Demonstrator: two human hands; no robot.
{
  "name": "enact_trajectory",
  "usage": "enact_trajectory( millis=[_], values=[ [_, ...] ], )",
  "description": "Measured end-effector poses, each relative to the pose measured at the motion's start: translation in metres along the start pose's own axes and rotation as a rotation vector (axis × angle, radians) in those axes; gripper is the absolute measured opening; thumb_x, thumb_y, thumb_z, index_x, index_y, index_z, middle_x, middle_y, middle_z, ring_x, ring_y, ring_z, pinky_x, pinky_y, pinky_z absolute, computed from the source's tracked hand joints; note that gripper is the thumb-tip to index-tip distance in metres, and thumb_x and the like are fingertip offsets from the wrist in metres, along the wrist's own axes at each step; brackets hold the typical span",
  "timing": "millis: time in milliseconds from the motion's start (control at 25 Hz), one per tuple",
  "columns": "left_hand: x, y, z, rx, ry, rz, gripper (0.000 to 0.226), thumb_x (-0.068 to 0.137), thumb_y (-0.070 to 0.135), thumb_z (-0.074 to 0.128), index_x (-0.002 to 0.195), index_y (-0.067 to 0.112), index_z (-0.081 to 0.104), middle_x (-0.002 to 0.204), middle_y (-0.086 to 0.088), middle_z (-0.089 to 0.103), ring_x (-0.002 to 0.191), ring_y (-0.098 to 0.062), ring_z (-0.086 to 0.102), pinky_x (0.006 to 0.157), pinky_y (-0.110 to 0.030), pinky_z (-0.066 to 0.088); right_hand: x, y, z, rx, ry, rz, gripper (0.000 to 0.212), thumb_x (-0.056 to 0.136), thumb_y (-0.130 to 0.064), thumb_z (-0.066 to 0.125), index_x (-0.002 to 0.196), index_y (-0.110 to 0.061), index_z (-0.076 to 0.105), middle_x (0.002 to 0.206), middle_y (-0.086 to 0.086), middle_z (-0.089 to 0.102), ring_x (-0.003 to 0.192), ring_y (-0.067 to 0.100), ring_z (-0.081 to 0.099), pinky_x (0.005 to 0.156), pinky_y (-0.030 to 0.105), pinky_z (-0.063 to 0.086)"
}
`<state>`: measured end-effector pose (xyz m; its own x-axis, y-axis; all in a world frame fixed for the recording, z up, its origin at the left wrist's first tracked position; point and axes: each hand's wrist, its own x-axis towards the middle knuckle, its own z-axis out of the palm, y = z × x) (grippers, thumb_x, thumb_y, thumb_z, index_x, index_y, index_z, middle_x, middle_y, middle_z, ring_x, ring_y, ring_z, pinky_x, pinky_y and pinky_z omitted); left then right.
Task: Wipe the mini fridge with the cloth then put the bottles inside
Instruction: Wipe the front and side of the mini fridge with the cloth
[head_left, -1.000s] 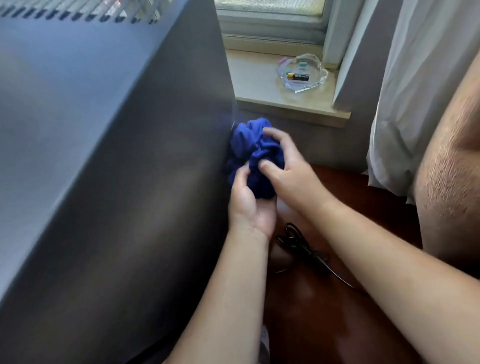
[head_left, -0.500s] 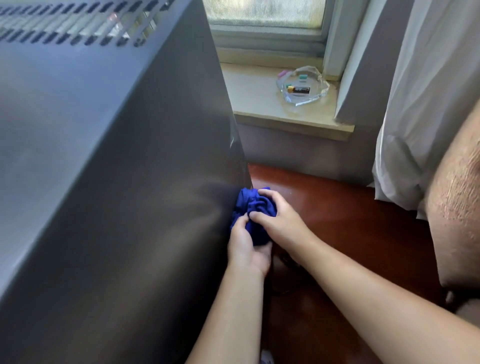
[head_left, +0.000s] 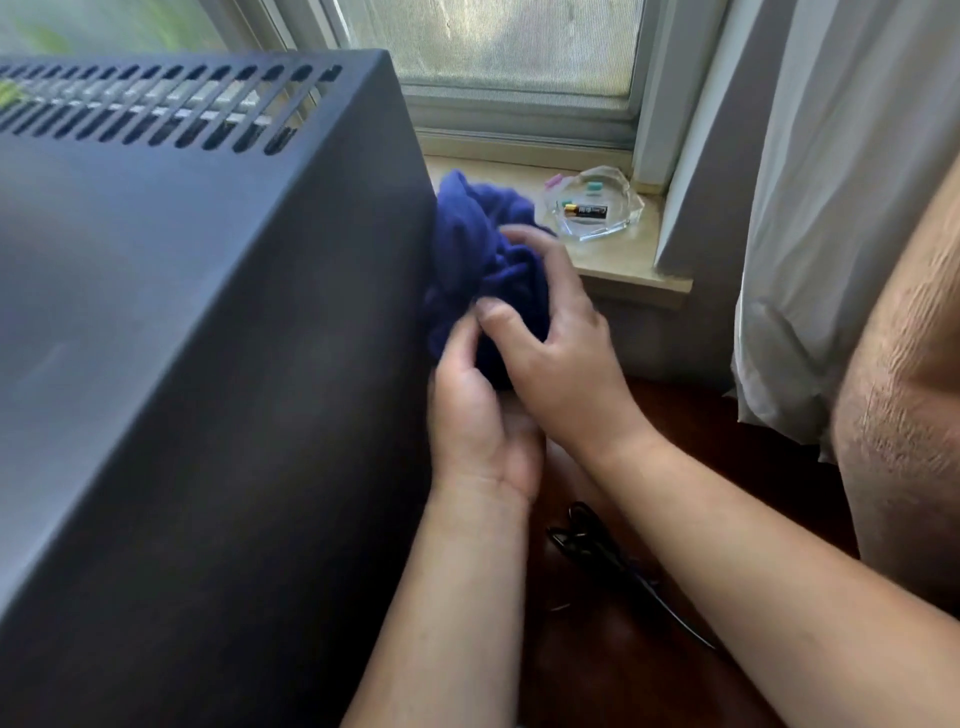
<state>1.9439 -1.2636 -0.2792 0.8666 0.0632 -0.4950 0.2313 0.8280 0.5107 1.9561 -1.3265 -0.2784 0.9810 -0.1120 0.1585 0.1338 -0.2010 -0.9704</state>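
Against the dark side panel of the mini fridge, we press the bunched blue cloth, gripped by both our left hand and right hand. Fridge door and bottles are out of view. Glass dish on the windowsill holds 1 battery.

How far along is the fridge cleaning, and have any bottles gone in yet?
Nothing looks finished. In hand: the left hand and right hand both grip the bunched blue cloth, pressing it against the rear corner of the dark mini fridge, on its right side near the top. Left: whatever wiping remains, then loading the bottles. No bottles show in this view, and the fridge door and interior are out of sight.
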Motion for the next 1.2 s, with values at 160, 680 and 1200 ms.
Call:
enact_trajectory(
  millis=[160,680,1200],
  values=[
    [0.029,-0.035,-0.062,0.166,0.292,-0.132,0.039,0.102,0.027,0.056,0.131,0.006,0.069,0.131,-0.018,0.072,0.122,-0.031,0.069,0.103,-0.044,0.056,-0.025,0.069,0.015,-0.245,-0.271,0.414,0.055,0.095,-0.039,0.064,0.148,-0.029,0.051,0.148,0.007,0.059,0.139,0.022,0.053,0.113,0.027,0.036],
    [0.043,-0.072,-0.129,0.224,0.506,-0.164,0.028,0.102,0.012,0.061,0.129,0.008,0.068,0.121,-0.022,0.074,0.097,-0.032,0.075,0.076,-0.043,0.065,-0.049,0.137,0.020,-0.216,-0.315,0.660,0.052,0.090,-0.033,0.067,0.142,-0.033,0.061,0.141,-0.005,0.066,0.134,0.014,0.057,0.104,0.021,0.040],
    [-0.030,-0.038,-0.134,0.590,0.344,-0.192,0.032,0.097,-0.001,0.060,0.127,0.008,0.068,0.119,-0.022,0.076,0.106,-0.030,0.075,0.088,-0.039,0.060,-0.081,0.139,0.036,0.035,-0.434,0.908,0.036,0.079,-0.047,0.067,0.092,-0.017,0.081,0.100,0.010,0.082,0.099,0.029,0.077,0.093,0.044,0.058]
  ],
)
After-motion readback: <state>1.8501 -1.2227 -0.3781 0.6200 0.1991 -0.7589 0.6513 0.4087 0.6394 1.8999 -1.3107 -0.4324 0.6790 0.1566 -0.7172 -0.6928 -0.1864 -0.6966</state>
